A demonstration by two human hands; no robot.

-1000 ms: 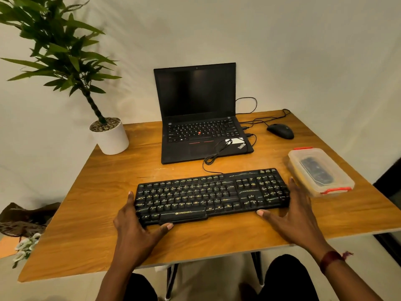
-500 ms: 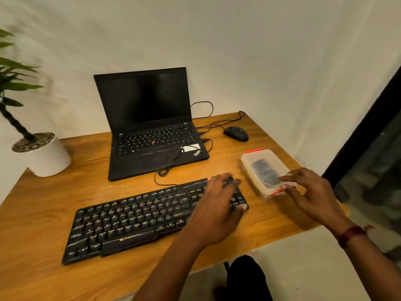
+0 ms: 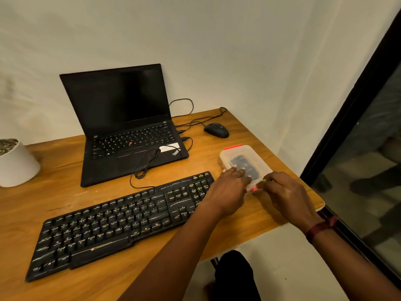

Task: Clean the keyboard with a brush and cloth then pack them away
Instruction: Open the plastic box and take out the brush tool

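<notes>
A black full-size keyboard (image 3: 121, 222) lies across the front of the wooden desk (image 3: 54, 192). To its right sits a clear plastic box (image 3: 243, 155) with red clips and a lid on; something dark shows through the lid. My left hand (image 3: 227, 192) reaches over the keyboard's right end and rests flat on the box lid, fingers spread. My right hand (image 3: 284, 192) is at the box's near end, fingertips pinched on the red clip (image 3: 253, 189). Brush and cloth are not visible as such.
An open black laptop (image 3: 128, 127) stands behind the keyboard, with a coiled cable (image 3: 147, 161) on its palm rest. A black mouse (image 3: 217, 130) lies at the back right. A white plant pot (image 3: 15, 161) sits at the left. The desk's right edge is just beyond the box.
Both hands left the keyboard's ends and moved right to the box. My left hand went from over the keyboard onto the lid, my right hand onto the near clip. The view turned right.
</notes>
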